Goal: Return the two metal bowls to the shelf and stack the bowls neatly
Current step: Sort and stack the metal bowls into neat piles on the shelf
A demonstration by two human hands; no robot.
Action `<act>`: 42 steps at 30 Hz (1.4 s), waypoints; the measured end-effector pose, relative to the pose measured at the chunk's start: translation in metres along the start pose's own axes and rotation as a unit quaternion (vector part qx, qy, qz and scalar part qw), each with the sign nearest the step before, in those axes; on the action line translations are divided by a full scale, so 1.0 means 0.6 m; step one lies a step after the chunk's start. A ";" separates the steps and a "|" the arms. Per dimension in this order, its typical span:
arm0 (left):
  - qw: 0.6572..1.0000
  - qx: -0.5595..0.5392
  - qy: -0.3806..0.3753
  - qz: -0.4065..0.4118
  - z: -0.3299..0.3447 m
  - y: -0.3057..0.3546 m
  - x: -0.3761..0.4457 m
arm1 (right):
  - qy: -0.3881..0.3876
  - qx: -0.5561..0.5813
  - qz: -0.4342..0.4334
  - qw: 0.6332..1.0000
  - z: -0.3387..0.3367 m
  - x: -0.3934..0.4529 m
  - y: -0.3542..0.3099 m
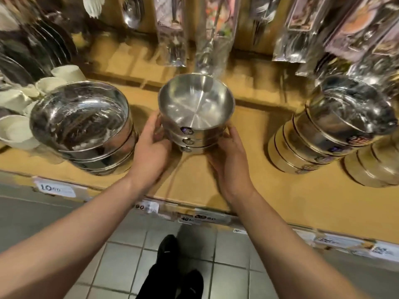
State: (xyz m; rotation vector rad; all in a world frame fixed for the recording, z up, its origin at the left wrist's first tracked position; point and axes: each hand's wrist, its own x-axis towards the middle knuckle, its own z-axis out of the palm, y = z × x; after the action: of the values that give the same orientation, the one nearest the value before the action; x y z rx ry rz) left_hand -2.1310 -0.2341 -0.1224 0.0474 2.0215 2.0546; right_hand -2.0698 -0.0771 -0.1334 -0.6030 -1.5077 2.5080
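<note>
Metal bowls (195, 117), frame centre: light, stiff, slick; your left hand (151, 147) and right hand (228, 156) cup the stack's sides, fingers curled.

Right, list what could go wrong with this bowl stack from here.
1. The middle stack of bowls is held only at its sides by the left hand and right hand; a nudge might shift the top bowl off-centre.
2. The left stack looks tilted and stands close to the left hand, so a bump could topple it.
3. Packaged utensils hang just behind, so pushing the bowls back might snag them.
</note>
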 end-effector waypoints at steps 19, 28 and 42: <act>0.995 -0.094 0.010 -0.044 0.031 0.006 -0.014 | 0.032 -0.087 0.021 0.995 -0.025 -0.009 -0.013; 0.999 -0.039 -0.001 0.018 0.025 0.012 -0.012 | 0.069 -0.143 -0.041 0.986 -0.025 -0.005 -0.028; 0.998 -0.048 -0.022 0.029 0.032 0.023 -0.019 | 0.033 -0.162 -0.110 0.980 -0.019 -0.001 -0.037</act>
State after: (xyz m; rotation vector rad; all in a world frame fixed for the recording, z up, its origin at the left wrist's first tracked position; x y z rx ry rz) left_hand -2.1185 -0.2178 -0.1063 0.1331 1.9134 2.1635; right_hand -2.0661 -0.0574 -0.1184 -0.5229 -1.8617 2.0760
